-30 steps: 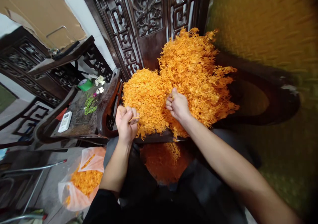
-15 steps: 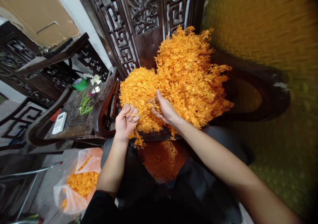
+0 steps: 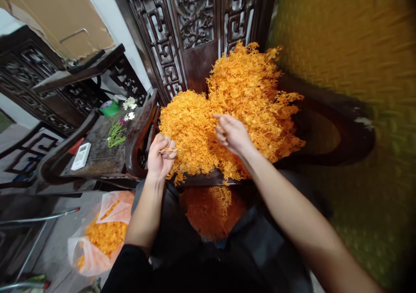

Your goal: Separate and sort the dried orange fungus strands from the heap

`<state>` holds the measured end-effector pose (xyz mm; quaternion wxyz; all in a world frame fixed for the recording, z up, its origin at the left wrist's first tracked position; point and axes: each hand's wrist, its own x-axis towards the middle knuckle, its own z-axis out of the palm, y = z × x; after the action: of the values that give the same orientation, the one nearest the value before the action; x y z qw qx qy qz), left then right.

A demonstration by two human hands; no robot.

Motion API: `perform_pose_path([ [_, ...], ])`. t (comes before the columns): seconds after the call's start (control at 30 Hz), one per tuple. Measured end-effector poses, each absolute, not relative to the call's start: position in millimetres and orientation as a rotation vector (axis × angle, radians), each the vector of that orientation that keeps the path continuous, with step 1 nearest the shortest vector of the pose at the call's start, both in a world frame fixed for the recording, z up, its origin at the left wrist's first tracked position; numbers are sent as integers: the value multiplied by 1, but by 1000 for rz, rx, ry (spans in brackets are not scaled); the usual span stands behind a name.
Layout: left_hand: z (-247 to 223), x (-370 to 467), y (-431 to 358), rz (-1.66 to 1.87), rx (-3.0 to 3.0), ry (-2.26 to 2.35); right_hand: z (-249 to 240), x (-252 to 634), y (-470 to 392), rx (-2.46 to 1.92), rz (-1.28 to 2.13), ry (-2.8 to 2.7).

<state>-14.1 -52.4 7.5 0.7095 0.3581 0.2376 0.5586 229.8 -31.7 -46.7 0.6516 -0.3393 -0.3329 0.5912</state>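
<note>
A big heap of orange thread-like sprigs (image 3: pixel 247 98) lies on the seat of a dark carved wooden chair (image 3: pixel 191 28). My left hand (image 3: pixel 160 158) is at the heap's near left edge, fingers closed on a few thin orange sprigs that stick out sideways. My right hand (image 3: pixel 232 132) hovers over the middle of the heap, fingers loosely curled and apart, nothing clearly in it. More orange sprigs (image 3: pixel 211 206) lie lower down, between my knees.
A clear plastic bag (image 3: pixel 97 236) with orange sprigs sits on the floor at lower left. A dark side table (image 3: pixel 97 150) to the left carries a white remote (image 3: pixel 80 155), green stems and small white flowers (image 3: pixel 130 104). A yellow-green wall rises on the right.
My right hand handed sprigs toward the left hand half a second ago, then lifted back over the heap with fingers spread. The left hand stays closed on its sprigs.
</note>
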Motion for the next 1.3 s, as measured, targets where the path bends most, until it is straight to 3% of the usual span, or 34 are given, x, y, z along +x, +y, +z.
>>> perform_pose_path([
  [0.2,-4,-4,-48,1292,759,433,-67,173,-49,-877,1469,-1108],
  [0.47,-8,3,-51,1323,791,490,-60,162,-53,-932,799,-1438],
  [0.63,11,-27,-46,1592,742,393,-65,199,-35,-1257,391,-1517],
  [0.7,11,-31,-44,1548,729,400,-61,201,-34,-1249,517,-1467],
  [0.83,-1,-21,-42,1376,626,350,-49,186,-46,-1001,1166,-1257],
  [0.93,-7,-14,-42,1309,576,351,-43,178,-49,-803,1452,-1018],
  [1.3,-11,0,-46,1213,603,427,-22,164,-39,-857,1613,-826],
])
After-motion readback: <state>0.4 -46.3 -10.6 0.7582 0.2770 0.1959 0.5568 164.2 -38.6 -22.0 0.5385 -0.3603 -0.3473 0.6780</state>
